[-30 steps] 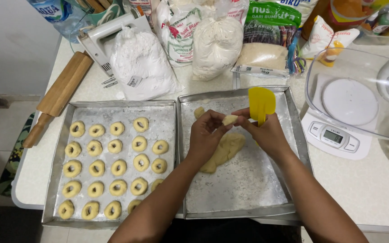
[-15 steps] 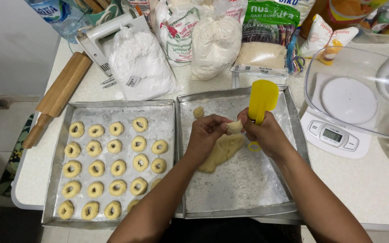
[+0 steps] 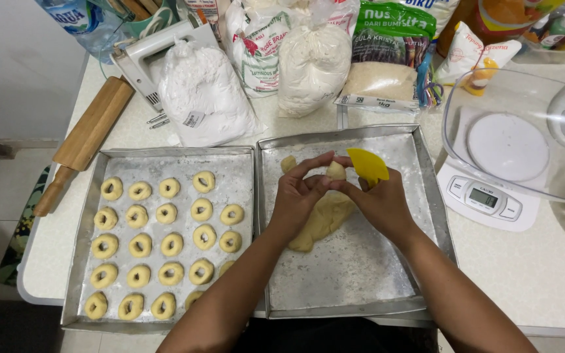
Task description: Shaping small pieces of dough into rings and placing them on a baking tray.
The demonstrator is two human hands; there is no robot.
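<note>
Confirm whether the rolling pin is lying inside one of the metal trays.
No, the rolling pin lies on the counter beside the left tray, outside its rim.

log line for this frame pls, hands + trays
left hand: pinching small dough piece | right hand: same piece, plus yellow scraper | dough lump: on right tray | left tray: rows of dough rings

A small, pale yellow ball of soft dough (image 3: pixel 335 171) is sitting pinched between fingertips, up above the right metal baking tray (image 3: pixel 361 281); a flat yellow plastic scraper (image 3: pixel 367 166) is tilting just beside it; a bigger lump of the same dough (image 3: pixel 322 221) is lying on that tray below.
</note>
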